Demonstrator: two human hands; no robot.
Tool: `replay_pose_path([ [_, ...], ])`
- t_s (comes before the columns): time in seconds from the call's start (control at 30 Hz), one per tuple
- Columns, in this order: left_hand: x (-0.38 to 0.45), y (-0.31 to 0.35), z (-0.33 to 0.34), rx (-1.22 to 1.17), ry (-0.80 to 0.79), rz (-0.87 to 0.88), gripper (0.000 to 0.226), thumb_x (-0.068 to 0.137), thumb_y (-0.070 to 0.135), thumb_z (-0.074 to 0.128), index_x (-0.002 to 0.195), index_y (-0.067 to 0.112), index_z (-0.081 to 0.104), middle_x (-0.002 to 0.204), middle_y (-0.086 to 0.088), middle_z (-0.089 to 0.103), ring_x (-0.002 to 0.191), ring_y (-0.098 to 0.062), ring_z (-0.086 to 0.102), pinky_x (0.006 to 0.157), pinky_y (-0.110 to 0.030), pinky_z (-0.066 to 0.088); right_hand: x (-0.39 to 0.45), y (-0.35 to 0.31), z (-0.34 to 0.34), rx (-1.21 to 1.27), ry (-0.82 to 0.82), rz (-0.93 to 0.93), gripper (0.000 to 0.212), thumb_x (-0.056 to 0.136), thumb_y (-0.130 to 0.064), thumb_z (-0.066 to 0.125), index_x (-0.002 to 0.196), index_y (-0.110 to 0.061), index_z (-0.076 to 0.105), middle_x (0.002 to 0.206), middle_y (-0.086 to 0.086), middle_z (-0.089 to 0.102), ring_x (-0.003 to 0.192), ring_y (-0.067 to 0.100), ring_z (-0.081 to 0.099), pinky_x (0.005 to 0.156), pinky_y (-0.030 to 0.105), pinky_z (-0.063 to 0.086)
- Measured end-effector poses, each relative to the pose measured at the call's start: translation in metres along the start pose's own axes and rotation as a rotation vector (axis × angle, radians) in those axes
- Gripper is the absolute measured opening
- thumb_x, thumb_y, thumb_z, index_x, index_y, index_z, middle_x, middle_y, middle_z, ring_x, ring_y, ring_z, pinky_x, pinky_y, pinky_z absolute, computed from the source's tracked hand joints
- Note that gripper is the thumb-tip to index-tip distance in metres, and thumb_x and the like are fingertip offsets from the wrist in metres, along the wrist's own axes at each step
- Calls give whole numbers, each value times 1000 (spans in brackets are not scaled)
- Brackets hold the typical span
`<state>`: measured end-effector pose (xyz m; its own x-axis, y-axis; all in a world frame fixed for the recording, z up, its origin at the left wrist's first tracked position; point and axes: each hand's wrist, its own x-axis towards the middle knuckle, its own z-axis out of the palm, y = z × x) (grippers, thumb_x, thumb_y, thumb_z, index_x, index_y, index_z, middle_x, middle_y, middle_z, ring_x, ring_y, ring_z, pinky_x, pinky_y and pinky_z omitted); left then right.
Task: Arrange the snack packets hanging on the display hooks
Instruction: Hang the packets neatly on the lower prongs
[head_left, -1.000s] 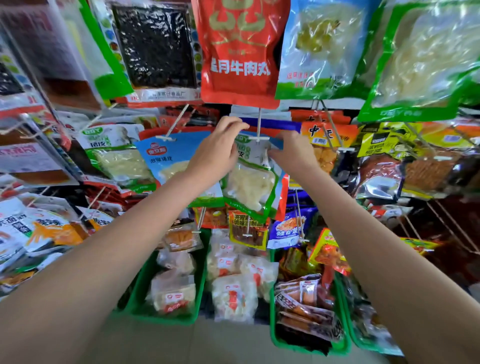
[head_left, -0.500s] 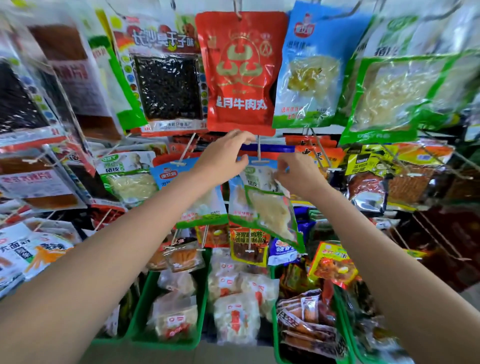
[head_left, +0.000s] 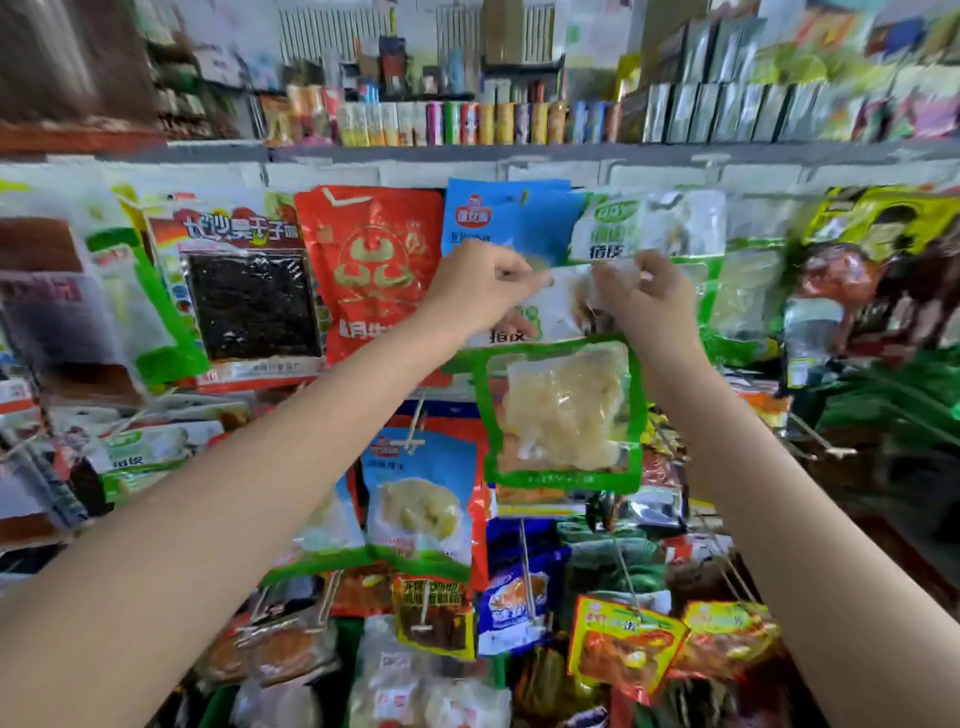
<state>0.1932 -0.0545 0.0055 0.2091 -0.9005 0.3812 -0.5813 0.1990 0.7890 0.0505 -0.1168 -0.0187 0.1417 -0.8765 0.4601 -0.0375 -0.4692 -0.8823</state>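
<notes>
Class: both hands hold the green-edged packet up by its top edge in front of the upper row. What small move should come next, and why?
Probably lift the green-edged packet a little and slide its top onto the hook of the matching green packet above. The left hand and right hand pinch its top edge just below that row, so it hangs free, not yet on any hook.

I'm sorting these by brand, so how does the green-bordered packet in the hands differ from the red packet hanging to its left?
The green-bordered packet has a clear window showing pale contents; the red packet is opaque with gold print. The green one is gripped by the left hand and right hand; the red one hangs untouched. Both are flat pouches.
</notes>
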Motion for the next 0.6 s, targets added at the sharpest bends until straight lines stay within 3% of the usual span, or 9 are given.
replay_pose_path([
  [0.07,19,14,22,5,91,89,17,88,21,62,72,16,61,67,5,60,43,-7,62,50,-26,51,17,-5,-24,-45,-20,-73,33,68,-39,75,72,-19,49,57,-4,58,54,12,52,58,33,46],
  [0.13,36,28,44,7,153,150,13,87,21,62,77,12,63,66,10,59,44,-9,63,46,-25,50,39,-5,-47,-101,-1,-141,33,70,-33,79,63,-22,48,48,-10,51,44,0,45,51,25,40],
  [0.2,52,39,63,26,211,189,16,87,23,62,83,9,66,69,2,64,46,-14,64,48,-28,51,63,-3,-66,-118,79,-202,36,67,-39,78,58,-19,49,50,-6,48,45,3,40,50,28,35],
  [0.3,72,51,80,9,268,193,16,87,27,62,82,12,64,72,-3,66,43,-9,62,45,-24,47,83,-2,-76,-99,116,-257,32,68,-40,75,74,-17,53,57,9,55,54,10,42,50,31,36],
  [0.4,80,60,85,18,329,214,12,88,24,61,83,13,62,84,4,63,41,-6,61,43,-19,44,94,-6,-83,-142,115,-323,33,74,-35,72,64,-23,43,53,-1,53,45,3,39,48,27,34],
  [0.5,80,66,86,38,335,225,8,89,21,60,83,15,61,84,5,60,43,-7,61,45,-18,46,104,-4,-84,-143,54,-304,29,75,-34,72,72,-19,48,59,1,54,51,9,42,51,25,35],
  [0.6,79,67,87,32,318,191,5,90,21,58,86,18,60,100,1,61,45,-7,62,46,-16,46,109,2,-84,-63,-4,-269,28,74,-32,74,75,-13,53,63,4,56,57,13,47,54,27,39],
])
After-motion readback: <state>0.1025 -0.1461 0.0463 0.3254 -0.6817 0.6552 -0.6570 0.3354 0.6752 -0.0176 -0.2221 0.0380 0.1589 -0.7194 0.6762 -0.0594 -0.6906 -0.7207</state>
